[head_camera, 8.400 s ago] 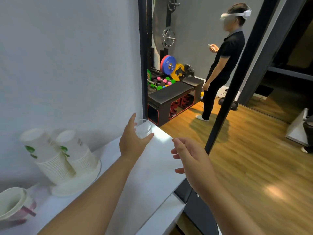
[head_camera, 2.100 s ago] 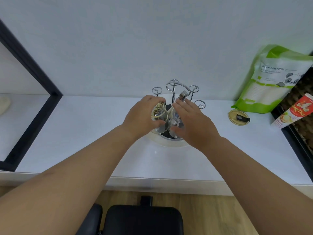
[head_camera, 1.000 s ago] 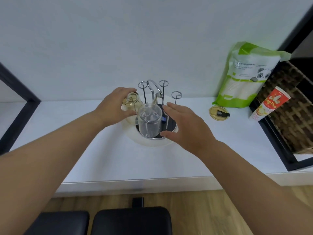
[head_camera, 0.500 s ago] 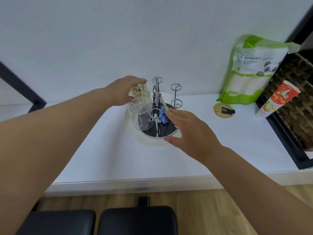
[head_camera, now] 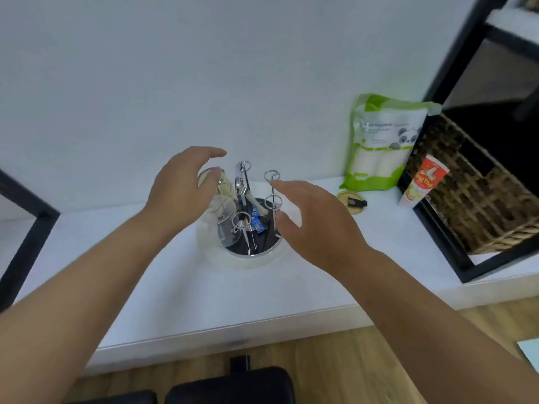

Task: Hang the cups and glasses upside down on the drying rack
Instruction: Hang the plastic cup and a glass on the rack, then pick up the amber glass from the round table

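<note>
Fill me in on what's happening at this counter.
A person is hanging glasses upside down on a metal drying rack standing in a round white tray. Two clear glasses sit inverted on its left pegs. The left hand is open beside them and the right hand is open beside the rack; neither has a grip on anything. The right-side pegs are bare.

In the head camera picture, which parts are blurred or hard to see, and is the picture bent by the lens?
Head view: the left hand shows motion blur; the clear glasses on the drying rack nearly vanish against the white counter; the wide lens tilts the black shelf frame.
</note>
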The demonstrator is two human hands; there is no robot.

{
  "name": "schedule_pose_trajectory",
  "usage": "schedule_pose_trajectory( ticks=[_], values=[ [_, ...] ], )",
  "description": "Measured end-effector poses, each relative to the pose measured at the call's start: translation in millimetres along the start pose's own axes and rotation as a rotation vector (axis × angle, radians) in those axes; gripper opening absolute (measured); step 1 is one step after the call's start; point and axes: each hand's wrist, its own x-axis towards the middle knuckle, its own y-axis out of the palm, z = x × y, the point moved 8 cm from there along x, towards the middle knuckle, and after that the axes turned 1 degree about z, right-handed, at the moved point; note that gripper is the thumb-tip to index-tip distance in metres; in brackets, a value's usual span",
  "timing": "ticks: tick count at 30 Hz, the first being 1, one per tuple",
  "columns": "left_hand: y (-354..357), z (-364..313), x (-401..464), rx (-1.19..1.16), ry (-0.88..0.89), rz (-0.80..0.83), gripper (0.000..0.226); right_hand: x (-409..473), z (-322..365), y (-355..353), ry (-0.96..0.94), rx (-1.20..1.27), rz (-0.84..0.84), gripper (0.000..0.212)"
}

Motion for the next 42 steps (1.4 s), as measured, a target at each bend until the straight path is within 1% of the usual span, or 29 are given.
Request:
schedule_pose_trajectory(
  ticks=[2,4,6,9,11,17,21,24,28,29,32,34,36,38,40,42],
  values=[
    [-9,-40,-6,-0.083,0.013,0.000,0.032,-1,7,-40,0.034,0.047,-0.060,0.048],
    [-17,-83,-8,-0.167,0.027,0.017,0.034,-4,13,-88,0.078,0.122,-0.125,0.046],
    [-25,-129,-7,-0.253,0.054,0.055,0.035,-13,18,-140,0.128,0.195,-0.180,0.041],
    [-40,-211,0,-0.356,0.106,0.108,0.028,-39,22,-221,0.215,0.286,-0.251,0.036],
    [-48,-288,4,-0.405,0.188,0.168,0.025,-71,22,-288,0.257,0.315,-0.324,0.033],
    [-70,-539,-21,-0.558,0.532,0.312,0.031,-192,18,-486,0.308,0.290,-0.497,0.027],
    [-56,-684,-57,-0.583,0.710,0.418,0.030,-298,1,-601,0.403,0.236,-0.629,0.024],
    [-33,-782,-82,-0.602,0.795,0.499,0.030,-381,-13,-676,0.494,0.173,-0.739,0.024],
    [-1,-902,-114,-0.668,0.874,0.582,0.040,-489,-28,-758,0.621,0.092,-0.890,0.023],
    [8,-932,-121,-0.686,0.893,0.609,0.040,-514,-32,-776,0.648,0.068,-0.923,0.022],
    [41,-1027,-146,-0.728,0.955,0.710,0.026,-583,-47,-825,0.720,0.016,-1.036,0.018],
    [62,-1090,-164,-0.740,1.029,0.767,0.027,-627,-60,-855,0.775,-0.018,-1.123,0.022],
    [82,-1151,-183,-0.753,1.105,0.796,0.033,-669,-74,-885,0.827,-0.056,-1.212,0.025],
    [100,-1210,-202,-0.787,1.178,0.822,0.033,-707,-88,-914,0.875,-0.091,-1.296,0.028],
    [115,-1269,-226,-0.835,1.268,0.865,0.032,-745,-99,-941,0.922,-0.136,-1.382,0.029],
    [125,-1324,-258,-0.871,1.366,0.926,0.036,-782,-106,-964,0.962,-0.184,-1.464,0.029]
  ],
)
